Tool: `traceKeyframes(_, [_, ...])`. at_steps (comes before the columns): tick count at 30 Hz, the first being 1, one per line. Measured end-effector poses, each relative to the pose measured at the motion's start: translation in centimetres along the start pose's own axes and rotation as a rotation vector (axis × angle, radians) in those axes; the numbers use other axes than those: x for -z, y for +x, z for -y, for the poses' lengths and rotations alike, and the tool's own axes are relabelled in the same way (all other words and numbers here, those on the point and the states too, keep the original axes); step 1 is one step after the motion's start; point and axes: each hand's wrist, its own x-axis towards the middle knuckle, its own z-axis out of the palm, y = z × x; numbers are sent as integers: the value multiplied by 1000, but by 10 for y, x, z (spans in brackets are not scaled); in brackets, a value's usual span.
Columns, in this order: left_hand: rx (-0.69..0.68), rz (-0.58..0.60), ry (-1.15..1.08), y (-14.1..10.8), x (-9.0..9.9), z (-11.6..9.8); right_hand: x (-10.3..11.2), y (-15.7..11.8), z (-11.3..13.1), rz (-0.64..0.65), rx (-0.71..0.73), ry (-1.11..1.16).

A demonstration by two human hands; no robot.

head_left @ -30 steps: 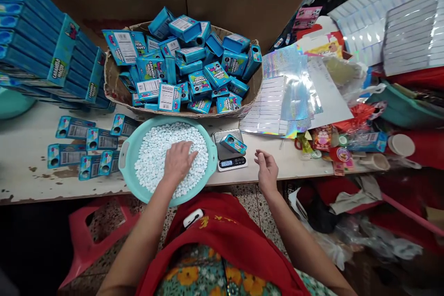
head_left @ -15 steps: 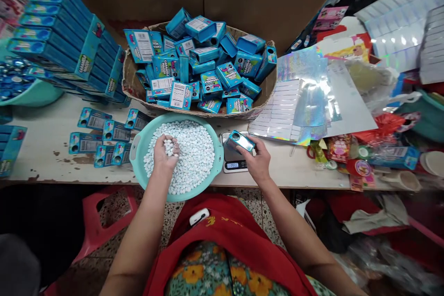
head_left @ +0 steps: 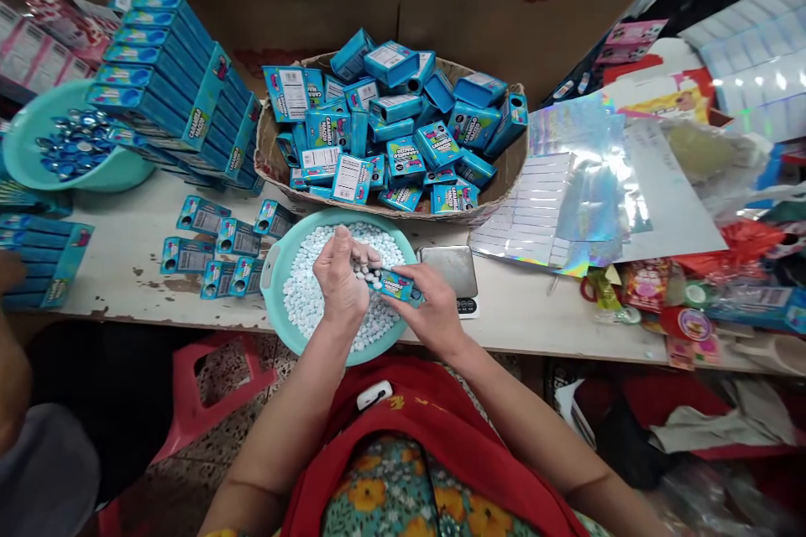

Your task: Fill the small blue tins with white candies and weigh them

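My left hand (head_left: 343, 281) is closed around some white candies (head_left: 368, 275), above a turquoise basin (head_left: 275, 302) filled with many more of them. Tilted on its side, a small blue box (head_left: 398, 285) is gripped in my right hand (head_left: 431, 306), its end right against the candies at my left fingers. Both hands meet over the right part of the basin. To the right of them lies a digital scale (head_left: 457, 268) with nothing on its plate; its display is mostly hidden by my right hand.
A carton (head_left: 268, 155) heaped with blue boxes stands behind the basin. Several small boxes (head_left: 236, 237) stand to the left, near tall stacked packs (head_left: 157, 75). Shiny printed sheets (head_left: 529, 201) lie right. A person's arm (head_left: 13, 361) shows at the far left.
My right hand has carried the box left from over the scale to the basin. My left hand has risen from the candies and moved right to meet it. The view has shifted left.
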Motion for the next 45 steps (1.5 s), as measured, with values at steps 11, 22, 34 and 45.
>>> traceKeyframes(11, [25,4,500,16,33,-10,10,3,-1,18,-160,110])
traceKeyframes(22, [-245,414,1145,-3,38,1,15,7,-8,7,-163,101])
traceKeyframes(34, [-262,181,1818,162,-1,-6,62,-28,-88,-370,-397,126])
traceKeyframes(45, [-135,340,869,128,1,-5,64,-41,-89,-542,-239,-212])
